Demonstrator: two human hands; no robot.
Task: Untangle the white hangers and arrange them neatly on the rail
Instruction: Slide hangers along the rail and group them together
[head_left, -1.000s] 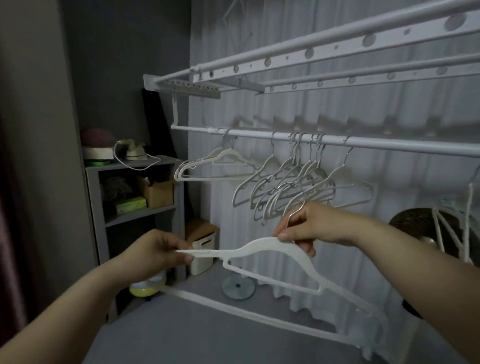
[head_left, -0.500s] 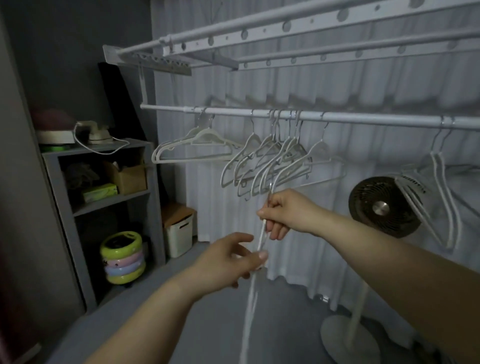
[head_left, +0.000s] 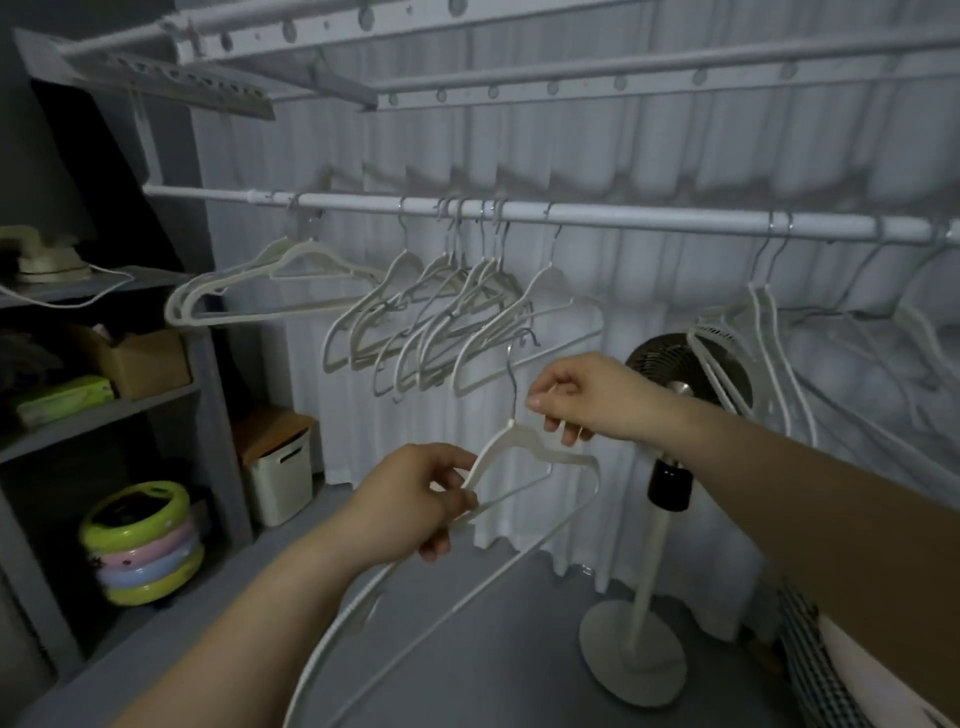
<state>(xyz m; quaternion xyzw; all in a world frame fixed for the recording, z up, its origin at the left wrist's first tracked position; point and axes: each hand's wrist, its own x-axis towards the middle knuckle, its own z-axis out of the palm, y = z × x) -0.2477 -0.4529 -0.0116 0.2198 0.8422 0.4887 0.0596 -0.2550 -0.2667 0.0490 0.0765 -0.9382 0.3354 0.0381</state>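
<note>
Hanging along the rail, white hangers front pale curtains.

Matt white hanger with thin shiny metal hook, smooth white metal rail, pleated cloth curtain

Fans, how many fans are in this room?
1. The fan stands on the floor at the right, in front of the curtain, partly covered by hangers. Another could be hidden out of view.
</note>
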